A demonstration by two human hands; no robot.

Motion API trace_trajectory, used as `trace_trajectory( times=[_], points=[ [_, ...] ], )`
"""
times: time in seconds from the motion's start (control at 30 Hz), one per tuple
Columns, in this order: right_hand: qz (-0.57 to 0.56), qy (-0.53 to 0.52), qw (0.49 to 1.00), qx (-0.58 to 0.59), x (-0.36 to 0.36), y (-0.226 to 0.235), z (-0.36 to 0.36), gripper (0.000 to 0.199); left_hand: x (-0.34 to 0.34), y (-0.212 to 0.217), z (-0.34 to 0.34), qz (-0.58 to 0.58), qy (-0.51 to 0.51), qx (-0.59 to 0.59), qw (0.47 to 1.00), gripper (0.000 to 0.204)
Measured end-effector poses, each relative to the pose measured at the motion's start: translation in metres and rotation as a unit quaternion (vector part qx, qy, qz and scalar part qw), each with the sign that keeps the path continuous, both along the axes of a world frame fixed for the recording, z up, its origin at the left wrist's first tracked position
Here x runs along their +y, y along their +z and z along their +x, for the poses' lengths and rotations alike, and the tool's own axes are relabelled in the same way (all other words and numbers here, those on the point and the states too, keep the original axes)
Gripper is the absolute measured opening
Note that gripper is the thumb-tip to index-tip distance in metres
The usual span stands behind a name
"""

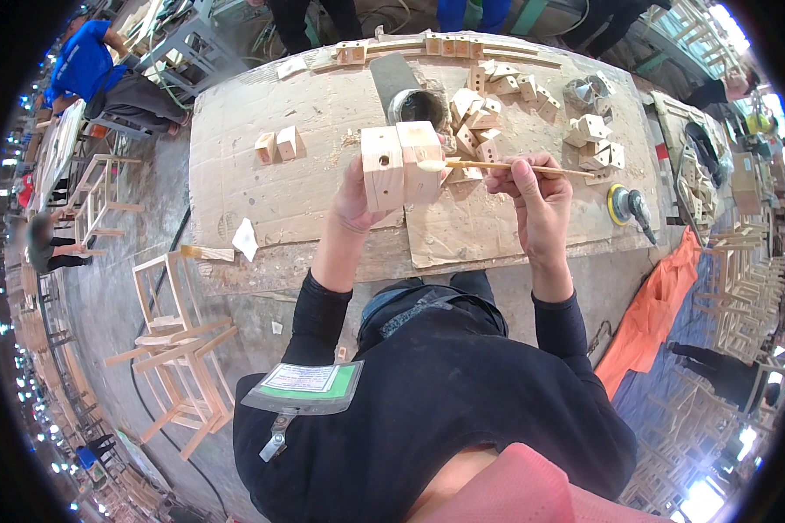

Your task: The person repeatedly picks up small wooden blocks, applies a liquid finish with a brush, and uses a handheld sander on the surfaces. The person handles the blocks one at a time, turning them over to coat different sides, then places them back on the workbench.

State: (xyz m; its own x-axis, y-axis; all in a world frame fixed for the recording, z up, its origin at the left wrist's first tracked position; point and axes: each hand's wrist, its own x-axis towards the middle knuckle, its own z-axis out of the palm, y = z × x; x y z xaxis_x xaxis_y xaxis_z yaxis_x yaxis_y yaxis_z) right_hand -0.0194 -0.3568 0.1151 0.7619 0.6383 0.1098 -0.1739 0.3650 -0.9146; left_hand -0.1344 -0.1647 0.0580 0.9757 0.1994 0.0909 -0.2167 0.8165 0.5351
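Note:
My left hand (351,199) is closed round two pale wooden blocks held side by side over the table. The left block (382,183) has a dark round hole in its face. Against the right block (422,181) lies the pale, blob-like tip of a thin wooden stick (569,172). My right hand (541,200) pinches that stick between thumb and fingers. Just beyond the blocks stands a round, dark-mouthed can (416,106). Several drilled wooden blocks (480,118) lie heaped to the right of it.
Cardboard (262,196) covers the worktable. Two blocks (276,146) stand at left; more blocks (595,144) and a yellow-edged sander (628,207) are at right. Wooden chair frames (179,349) stand on the floor at left, and orange cloth (650,309) hangs at right. Other people work nearby.

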Motion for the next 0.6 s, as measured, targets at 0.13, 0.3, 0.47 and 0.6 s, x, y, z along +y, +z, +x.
trace_trajectory(
  times=[0.13,0.3,0.47,0.6],
  points=[
    [0.001,-0.014,1.0,-0.003,0.001,0.003,0.0,0.014,-0.002,-0.003,0.003,-0.137,-0.068,-0.077,0.985,0.095],
    [-0.013,-0.042,0.998,-0.043,0.003,0.005,0.003,0.013,-0.009,-0.003,0.002,-0.185,-0.076,-0.086,0.976,0.099],
    [0.005,-0.036,0.998,-0.057,0.007,0.008,0.007,0.013,-0.01,-0.01,-0.002,-0.183,-0.076,-0.063,0.978,0.1],
    [0.034,-0.004,0.997,-0.064,0.004,0.005,0.011,0.012,-0.009,-0.012,-0.002,-0.194,-0.098,-0.072,0.973,0.103]
  ],
)
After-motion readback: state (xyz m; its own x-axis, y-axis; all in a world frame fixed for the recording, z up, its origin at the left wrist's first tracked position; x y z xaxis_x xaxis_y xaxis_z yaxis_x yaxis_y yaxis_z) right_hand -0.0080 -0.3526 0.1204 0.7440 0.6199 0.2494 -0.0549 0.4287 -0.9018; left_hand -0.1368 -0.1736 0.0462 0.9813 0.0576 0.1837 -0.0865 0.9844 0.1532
